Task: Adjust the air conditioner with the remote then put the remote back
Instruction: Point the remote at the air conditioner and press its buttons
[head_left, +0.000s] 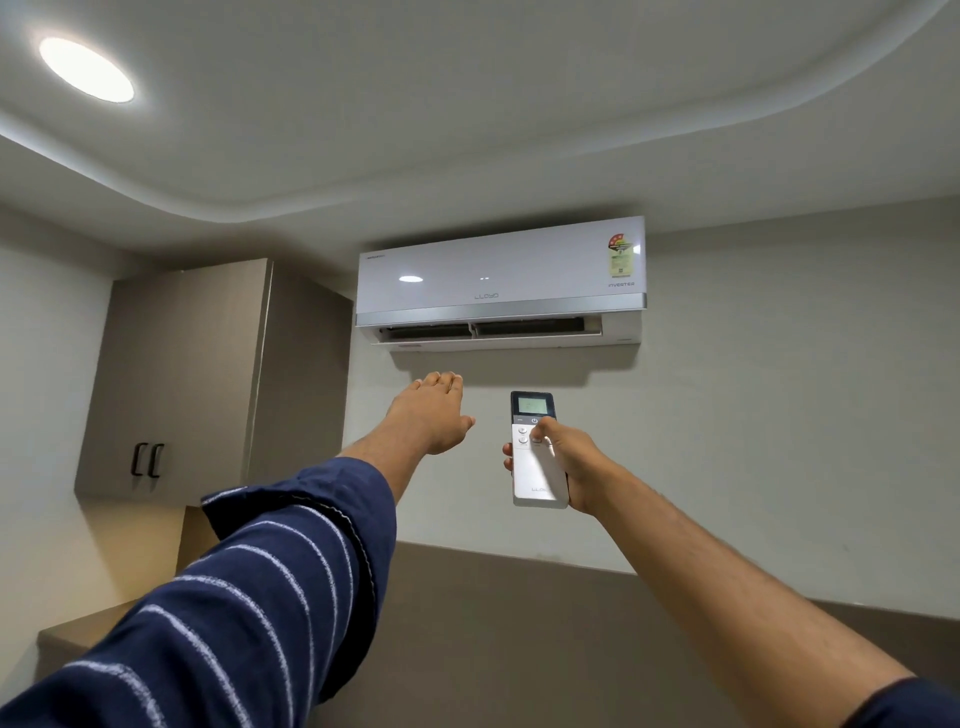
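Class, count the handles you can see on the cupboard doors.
2: both black handles sit side by side, low on the cupboard, left of the air conditioner. None seem hidden.

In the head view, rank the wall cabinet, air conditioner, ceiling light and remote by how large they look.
1. Wall cabinet and air conditioner: close in apparent area, not ranked.
2. Ceiling light.
3. Remote, though it is nearest the camera, held in the right hand.

Left hand (434, 415) extended upward, palm down, fingers flat and together, empty; right hand (563, 457) raised, fingers wrapped in a grip, thumb pressing forward.
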